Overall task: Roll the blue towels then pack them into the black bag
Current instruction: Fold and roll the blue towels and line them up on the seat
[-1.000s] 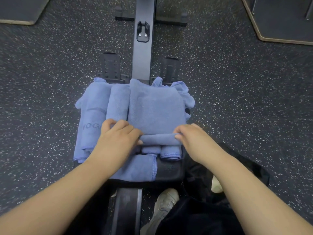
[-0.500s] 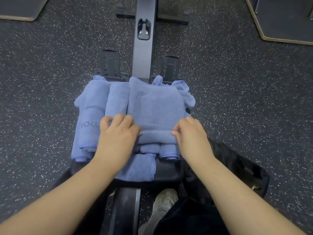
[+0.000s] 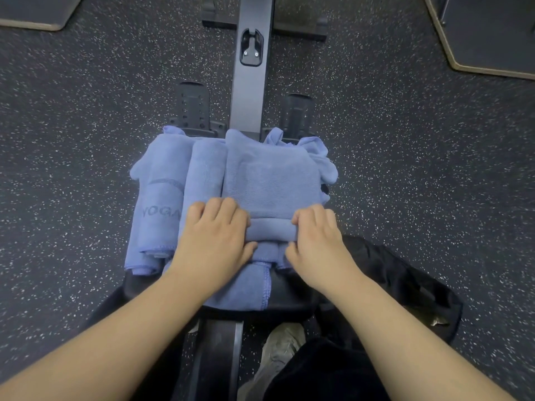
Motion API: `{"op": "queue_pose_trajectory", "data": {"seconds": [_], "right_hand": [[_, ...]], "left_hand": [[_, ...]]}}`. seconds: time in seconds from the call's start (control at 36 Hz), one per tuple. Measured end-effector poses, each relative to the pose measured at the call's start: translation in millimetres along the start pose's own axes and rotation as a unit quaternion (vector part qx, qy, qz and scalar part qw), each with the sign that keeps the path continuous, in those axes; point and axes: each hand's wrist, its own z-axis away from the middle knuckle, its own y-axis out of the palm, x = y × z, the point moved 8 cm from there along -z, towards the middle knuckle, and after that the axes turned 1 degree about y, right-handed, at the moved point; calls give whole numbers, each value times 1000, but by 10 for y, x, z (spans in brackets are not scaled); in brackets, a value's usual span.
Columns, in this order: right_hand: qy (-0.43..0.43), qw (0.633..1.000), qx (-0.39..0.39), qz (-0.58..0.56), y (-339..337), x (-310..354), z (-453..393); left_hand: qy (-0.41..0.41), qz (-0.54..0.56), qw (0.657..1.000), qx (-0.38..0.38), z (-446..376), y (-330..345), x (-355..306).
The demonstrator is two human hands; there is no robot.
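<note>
Several blue towels lie piled on the black seat of a rowing machine. The top towel (image 3: pixel 270 180) lies flat, with its near edge turned into a short roll (image 3: pixel 270 229). My left hand (image 3: pixel 215 235) and my right hand (image 3: pixel 317 235) grip the two ends of that roll with curled fingers. Left of them lies a rolled towel (image 3: pixel 207 172), and beside it a towel marked YOGA (image 3: pixel 160 204). Another blue towel (image 3: pixel 249 287) hangs over the seat's near edge. The black bag (image 3: pixel 405 285) lies open on the floor to the right, partly behind my right forearm.
The rowing machine's dark rail (image 3: pixel 251 68) runs away from me, with two footrests (image 3: pixel 192 105) on either side. Speckled rubber flooring surrounds it. Raised platforms (image 3: pixel 489 33) sit at the far corners. My shoe (image 3: pixel 282 345) and dark trouser leg are below the seat.
Both hands have moved away from me along the top towel, and the roll under them has grown thicker. The other towels have not moved.
</note>
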Motion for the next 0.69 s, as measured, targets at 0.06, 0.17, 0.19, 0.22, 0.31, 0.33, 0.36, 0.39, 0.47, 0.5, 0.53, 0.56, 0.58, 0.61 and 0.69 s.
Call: {"op": "queue_pose_trajectory", "data": {"seconds": [0.06,0.17,0.19,0.22,0.31,0.33,0.36,0.39,0.47,0.5,0.53,0.56,0.58,0.61,0.69], "right_hand": [[-11,999,-38,29,-50,6,-11],[-44,997,-53,42,-82,14,-41],[-45,997,-54,45,-88,2,-53],[-44,996,-55,50,-94,-11,-64],[-33,997,-45,50,-83,-35,-99],[-31,997,-43,49,-80,-38,-111],[-26,998,-39,50,-82,-42,-118],[-20,998,-33,51,-79,-49,-122],[-17,998,-20,52,-103,-53,-133],[-18,998,-11,54,-119,-53,-139],[-20,998,0,60,-137,-54,-144],[-21,998,15,64,-145,-65,-149],[-22,997,29,64,-156,-83,-150],[-23,997,38,59,-170,-100,-149],[-24,998,50,35,-231,-117,-141]], "left_hand": [[-6,-6,1000,8,-10,19,8],[-8,-39,999,3,-18,33,12],[-7,-45,999,1,-18,37,13],[-6,-49,999,1,-20,44,16],[-3,-53,999,1,-32,52,27],[-3,-52,999,0,-35,56,34],[-3,-48,999,-2,-38,59,42],[-5,-43,999,-5,-38,57,48],[-9,-21,999,-36,-32,21,63],[-10,-9,999,-50,-30,2,71],[-9,3,998,-64,-27,-19,79],[-6,13,997,-76,-23,-38,86],[-1,24,996,-87,-20,-54,89],[3,35,995,-95,-15,-64,96],[9,62,993,-100,-6,-66,120]]}}
